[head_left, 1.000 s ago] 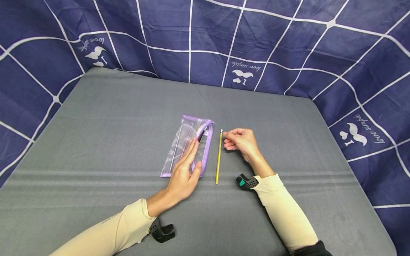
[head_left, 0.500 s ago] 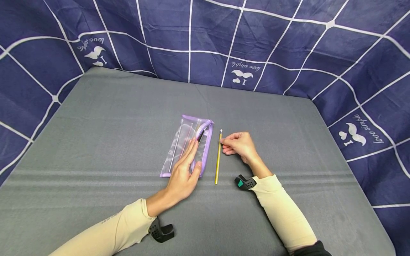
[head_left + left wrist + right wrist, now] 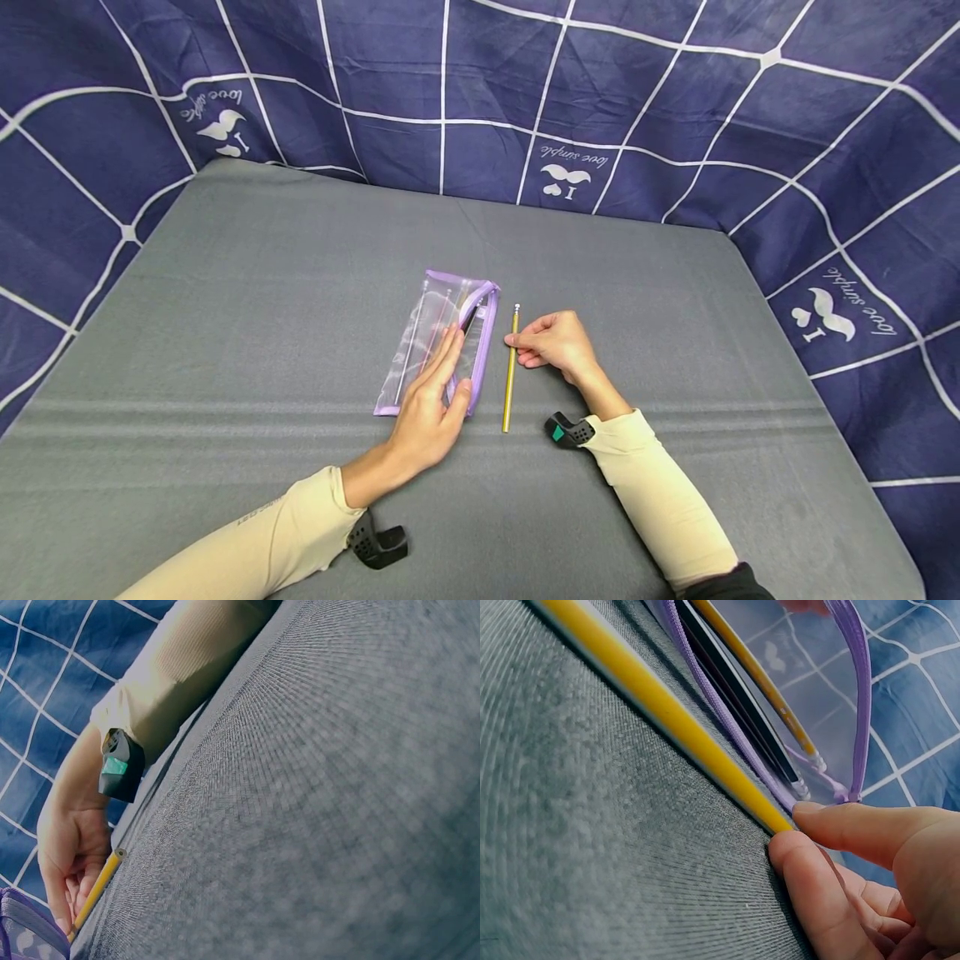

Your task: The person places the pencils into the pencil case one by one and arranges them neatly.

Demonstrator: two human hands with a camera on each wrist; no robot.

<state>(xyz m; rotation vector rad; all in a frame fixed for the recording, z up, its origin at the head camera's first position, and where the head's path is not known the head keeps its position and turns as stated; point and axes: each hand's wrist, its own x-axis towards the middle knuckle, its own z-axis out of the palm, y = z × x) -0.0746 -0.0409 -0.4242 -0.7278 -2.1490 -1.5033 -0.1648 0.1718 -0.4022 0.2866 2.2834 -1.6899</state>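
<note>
A yellow pencil point(image 3: 509, 392) lies on the grey table just right of a clear pencil pouch with purple trim point(image 3: 486, 350). My right hand point(image 3: 558, 343) pinches the pencil between thumb and forefinger, nearer its far, metal-tipped end. In the right wrist view the two fingertips meet around the pencil point(image 3: 667, 720). My left hand point(image 3: 431, 412) rests on the pouch with fingers straight, beside its unzipped opening. Inside the pouch, the right wrist view shows another yellow pencil point(image 3: 757, 671) and a dark pencil-like stick point(image 3: 739, 701).
The grey cloth-covered table point(image 3: 300, 250) spreads out around the pouch. Behind it and at both sides hangs a dark blue curtain point(image 3: 495, 75) with white grid lines. Each wrist wears a black camera mount, such as the one on the right wrist point(image 3: 570, 430).
My right hand has slid from beside the pencil's far end down along it, and its fingers now pinch the shaft. The left hand, pouch and pencil stay in place.
</note>
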